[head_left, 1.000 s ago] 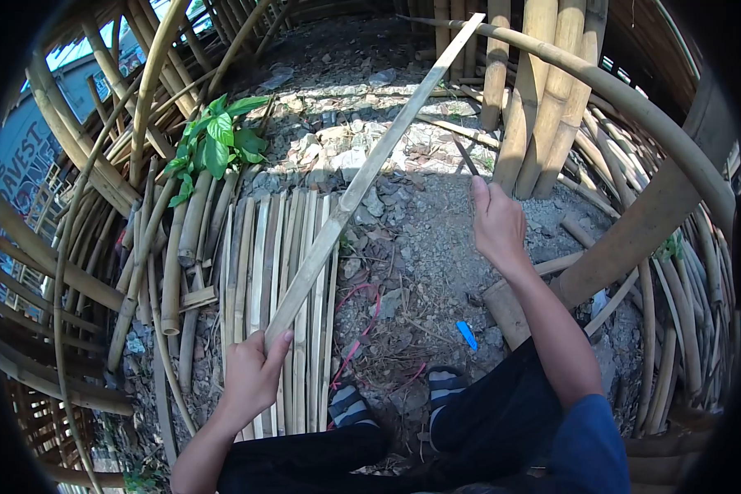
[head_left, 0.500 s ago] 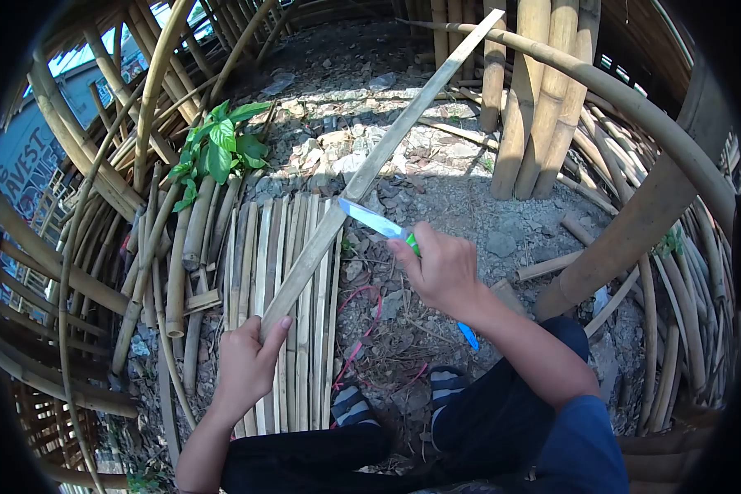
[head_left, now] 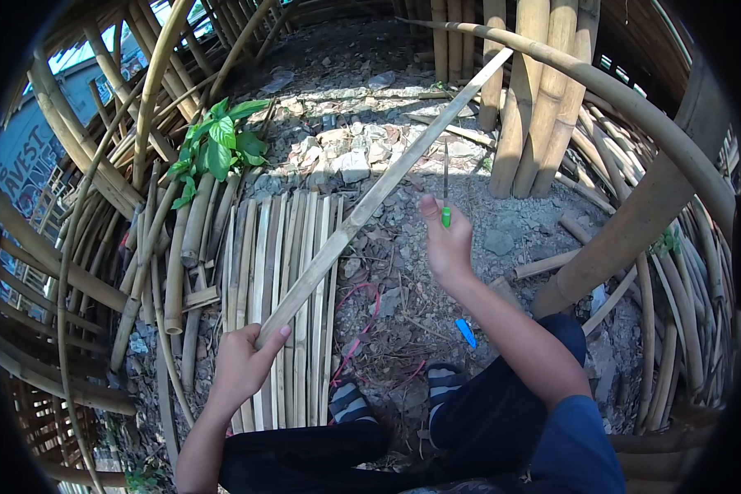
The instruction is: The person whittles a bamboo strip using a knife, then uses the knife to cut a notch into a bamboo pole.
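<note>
A long flat bamboo strip [head_left: 370, 202] slants from lower left to upper right, and my left hand [head_left: 245, 362] is closed around its near end. My right hand [head_left: 449, 247] grips a knife [head_left: 445, 216] by its green handle. The knife's thin blade points up and away, seen nearly edge-on, to the right of the strip and apart from it. Under the strip, several split bamboo slats [head_left: 309, 362] lie side by side on the ground.
A blue object [head_left: 466, 333], perhaps a sheath, lies beside my right knee. Bamboo poles [head_left: 543, 99] stand at the upper right, with a curved pole [head_left: 617, 86] crossing there. A leafy plant [head_left: 222, 140] grows at left among stacked bamboo. Pink twine [head_left: 376, 306] trails over the rubble.
My right hand has lifted the knife off the strip and turned its blade upward. The strip's far end has dropped slightly and shifted right. My left hand keeps its hold.
</note>
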Motion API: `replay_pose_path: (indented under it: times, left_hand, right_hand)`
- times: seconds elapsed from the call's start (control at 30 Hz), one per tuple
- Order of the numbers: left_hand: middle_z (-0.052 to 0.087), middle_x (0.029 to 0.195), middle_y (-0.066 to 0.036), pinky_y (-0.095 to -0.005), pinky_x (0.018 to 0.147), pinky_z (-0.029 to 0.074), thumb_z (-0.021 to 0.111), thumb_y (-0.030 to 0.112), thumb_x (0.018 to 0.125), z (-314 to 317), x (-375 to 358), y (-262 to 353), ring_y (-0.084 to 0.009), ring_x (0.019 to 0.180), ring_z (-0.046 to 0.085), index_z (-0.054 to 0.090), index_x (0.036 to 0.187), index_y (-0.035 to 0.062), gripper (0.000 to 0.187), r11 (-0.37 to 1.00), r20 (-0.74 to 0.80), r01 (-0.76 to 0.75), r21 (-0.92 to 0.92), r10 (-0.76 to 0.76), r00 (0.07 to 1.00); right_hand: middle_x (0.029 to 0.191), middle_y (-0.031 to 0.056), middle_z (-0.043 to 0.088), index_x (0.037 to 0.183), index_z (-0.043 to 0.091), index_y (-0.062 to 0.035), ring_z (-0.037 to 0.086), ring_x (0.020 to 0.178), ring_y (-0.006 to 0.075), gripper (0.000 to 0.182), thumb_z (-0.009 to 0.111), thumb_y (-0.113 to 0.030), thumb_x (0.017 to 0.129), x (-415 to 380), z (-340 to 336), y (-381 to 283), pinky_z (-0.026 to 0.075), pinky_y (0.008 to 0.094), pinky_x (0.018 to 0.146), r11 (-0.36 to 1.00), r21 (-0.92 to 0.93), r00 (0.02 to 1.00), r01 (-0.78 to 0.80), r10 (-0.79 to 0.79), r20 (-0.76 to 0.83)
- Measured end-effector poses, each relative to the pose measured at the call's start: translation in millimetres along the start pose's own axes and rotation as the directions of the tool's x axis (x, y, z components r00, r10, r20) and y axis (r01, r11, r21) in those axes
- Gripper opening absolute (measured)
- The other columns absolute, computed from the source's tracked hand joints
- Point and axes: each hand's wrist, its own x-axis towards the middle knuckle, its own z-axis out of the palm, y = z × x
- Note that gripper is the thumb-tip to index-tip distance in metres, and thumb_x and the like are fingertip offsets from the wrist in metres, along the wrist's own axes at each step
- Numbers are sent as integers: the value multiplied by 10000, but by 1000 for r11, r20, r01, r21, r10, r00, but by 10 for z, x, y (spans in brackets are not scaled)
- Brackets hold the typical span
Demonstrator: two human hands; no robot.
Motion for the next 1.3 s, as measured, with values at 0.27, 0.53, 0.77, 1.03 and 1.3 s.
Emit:
replay_pose_path:
  times: [0.27, 0.53, 0.77, 1.03, 1.3]
  left_hand:
    - [526, 508, -71, -328, 500, 443, 670, 496, 954, 21, -67, -213, -127, 488, 505, 639, 718, -36, 582, 999, 377, -13, 35, -1, 926]
    - [553, 669, 4, -232, 526, 428, 500, 412, 1070, 183, 81, -86, -69, 570, 528, 605, 982, 46, 391, 816, 651, 393, -423, -28, 759]
    - [454, 578, 39, -247, 435, 331, 452, 373, 1094, 367, 174, -246, -58, 454, 403, 569, 877, 47, 409, 845, 641, 344, -409, -2, 768]
    - [449, 562, 10, -272, 431, 371, 443, 388, 1091, 794, 202, -451, -96, 448, 434, 570, 864, 34, 440, 866, 746, 467, -180, -189, 639]
    - [520, 600, -27, -314, 488, 432, 448, 359, 1086, 994, 129, -500, -127, 489, 504, 614, 876, -14, 459, 901, 767, 432, -23, -262, 586]
  right_hand:
    - [570, -77, 315, 1020, 604, -26, 290, 430, 44, 401, 562, -424, 1040, 97, -173, -49, 236, 241, 400, 688, 382, 786, -617, 516, 340]
    - [578, -70, 300, 1040, 581, -15, 283, 434, 56, 392, 516, -401, 1065, -295, -43, 71, 246, 248, 414, 503, 422, 653, -754, 640, 405]
    - [593, -69, 303, 1008, 607, -21, 284, 464, 53, 555, 460, -555, 1047, -646, -168, 97, 260, 249, 438, 611, 88, 617, -787, 772, 152]
    - [726, 254, 636, 973, 569, -17, 646, 769, 483, 511, 422, -501, 1049, -2179, -234, 472, 469, 558, 716, 805, -524, 715, -279, 538, 446]
    - [646, 205, 604, 856, 521, -29, 626, 622, 443, 409, 529, -400, 1026, -2454, -83, 506, 450, 533, 569, 883, -469, 701, -1, 335, 629]
